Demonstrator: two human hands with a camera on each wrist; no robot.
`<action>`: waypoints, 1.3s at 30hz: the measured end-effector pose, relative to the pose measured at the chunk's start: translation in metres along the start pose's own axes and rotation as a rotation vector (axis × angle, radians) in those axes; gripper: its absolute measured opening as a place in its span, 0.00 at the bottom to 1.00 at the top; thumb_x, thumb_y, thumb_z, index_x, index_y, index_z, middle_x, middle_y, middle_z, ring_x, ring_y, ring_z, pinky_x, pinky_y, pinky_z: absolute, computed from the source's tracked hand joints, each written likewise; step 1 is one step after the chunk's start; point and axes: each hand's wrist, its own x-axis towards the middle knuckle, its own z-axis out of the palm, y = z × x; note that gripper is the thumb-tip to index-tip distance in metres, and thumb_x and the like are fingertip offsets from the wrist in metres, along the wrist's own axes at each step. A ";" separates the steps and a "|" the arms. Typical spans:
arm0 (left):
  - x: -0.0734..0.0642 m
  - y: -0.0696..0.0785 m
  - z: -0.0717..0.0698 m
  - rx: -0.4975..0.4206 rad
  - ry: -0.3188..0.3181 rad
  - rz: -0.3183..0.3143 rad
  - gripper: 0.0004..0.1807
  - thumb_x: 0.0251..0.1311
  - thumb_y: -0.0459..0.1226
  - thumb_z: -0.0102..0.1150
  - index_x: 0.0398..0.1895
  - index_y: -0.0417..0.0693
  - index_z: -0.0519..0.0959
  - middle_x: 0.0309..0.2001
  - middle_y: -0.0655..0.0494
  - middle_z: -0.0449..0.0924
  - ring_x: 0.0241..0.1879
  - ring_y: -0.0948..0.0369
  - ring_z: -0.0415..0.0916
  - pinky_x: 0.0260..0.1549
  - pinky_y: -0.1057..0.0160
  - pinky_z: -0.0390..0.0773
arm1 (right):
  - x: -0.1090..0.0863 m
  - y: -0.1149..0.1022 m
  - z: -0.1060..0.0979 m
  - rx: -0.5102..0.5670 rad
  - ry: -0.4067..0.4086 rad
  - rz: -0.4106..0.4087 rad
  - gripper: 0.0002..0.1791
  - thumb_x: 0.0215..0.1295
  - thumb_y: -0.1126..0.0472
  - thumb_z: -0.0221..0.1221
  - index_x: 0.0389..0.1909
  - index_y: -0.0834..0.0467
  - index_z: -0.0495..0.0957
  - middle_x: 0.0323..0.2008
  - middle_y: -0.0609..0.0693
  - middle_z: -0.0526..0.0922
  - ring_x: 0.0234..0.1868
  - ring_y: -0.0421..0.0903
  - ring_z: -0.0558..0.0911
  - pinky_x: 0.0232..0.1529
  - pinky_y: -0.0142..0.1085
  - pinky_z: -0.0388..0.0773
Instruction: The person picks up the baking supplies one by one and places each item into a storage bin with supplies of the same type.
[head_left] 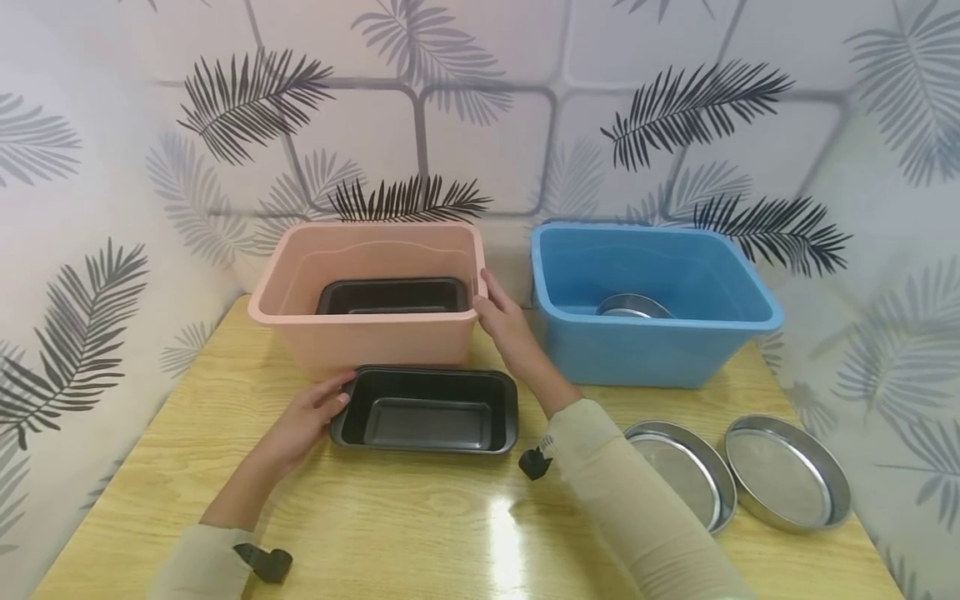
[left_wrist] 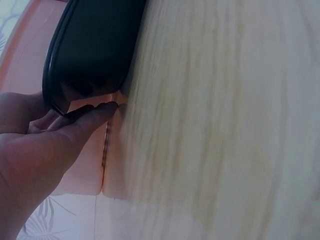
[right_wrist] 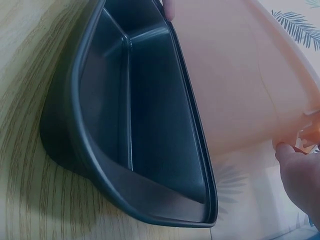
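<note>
A black loaf pan (head_left: 429, 414) lies on the table just in front of a pink plastic bin (head_left: 375, 343). At the pan's left end my left hand (head_left: 311, 417) holds its rim; in the left wrist view the thumb (left_wrist: 87, 122) is under the end and the fingers are partly hidden behind the rim. My right hand (head_left: 506, 329) grips the right end of the pink bin near its rim, and the right wrist view shows the thumb (right_wrist: 286, 152) against that end. Inside the bin sits another dark loaf pan (head_left: 393, 293).
A blue plastic bin (head_left: 622, 354) stands to the right, with a round metal pan (head_left: 633, 306) inside. Two round metal pans (head_left: 675, 467) lie at the right of the wooden table (head_left: 360, 533), one partly behind my right sleeve. A leaf-patterned wall (head_left: 480, 142) rises behind the bins.
</note>
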 end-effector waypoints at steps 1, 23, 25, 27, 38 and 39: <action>0.001 0.000 0.001 -0.001 -0.007 0.000 0.30 0.80 0.39 0.41 0.80 0.43 0.53 0.79 0.38 0.47 0.70 0.52 0.61 0.53 0.72 0.77 | 0.000 0.000 0.000 -0.002 0.003 0.000 0.33 0.78 0.56 0.48 0.81 0.48 0.51 0.81 0.47 0.51 0.80 0.45 0.54 0.77 0.49 0.57; -0.001 0.002 0.012 -0.034 0.061 -0.017 0.30 0.78 0.34 0.42 0.80 0.45 0.53 0.81 0.42 0.41 0.76 0.45 0.49 0.55 0.66 0.79 | 0.001 -0.001 0.001 -0.010 0.026 0.014 0.33 0.78 0.56 0.48 0.80 0.47 0.53 0.80 0.46 0.53 0.79 0.45 0.56 0.76 0.47 0.59; -0.002 0.003 0.014 -0.040 0.079 -0.002 0.29 0.78 0.34 0.42 0.80 0.44 0.55 0.81 0.43 0.42 0.76 0.45 0.51 0.53 0.69 0.79 | 0.001 -0.001 0.001 -0.011 0.027 0.014 0.33 0.78 0.56 0.48 0.80 0.47 0.53 0.80 0.47 0.53 0.79 0.45 0.56 0.76 0.47 0.59; -0.002 0.004 0.015 -0.023 0.096 0.009 0.28 0.78 0.34 0.42 0.79 0.43 0.56 0.81 0.43 0.44 0.76 0.47 0.50 0.55 0.71 0.77 | 0.000 -0.002 0.001 -0.011 0.027 0.014 0.33 0.78 0.56 0.48 0.80 0.47 0.53 0.80 0.47 0.53 0.79 0.45 0.56 0.76 0.48 0.59; -0.012 0.014 0.010 0.059 0.167 0.019 0.28 0.76 0.31 0.43 0.77 0.44 0.60 0.80 0.45 0.51 0.79 0.50 0.45 0.74 0.52 0.57 | 0.001 -0.001 0.000 -0.014 0.019 0.012 0.33 0.79 0.58 0.47 0.81 0.49 0.51 0.81 0.47 0.51 0.80 0.45 0.53 0.77 0.49 0.58; -0.014 0.015 0.009 0.064 0.169 0.018 0.28 0.76 0.32 0.43 0.77 0.44 0.61 0.80 0.46 0.51 0.78 0.50 0.45 0.72 0.58 0.61 | 0.001 -0.001 0.000 -0.013 0.018 0.010 0.33 0.79 0.58 0.47 0.81 0.50 0.51 0.81 0.47 0.51 0.80 0.46 0.53 0.77 0.49 0.57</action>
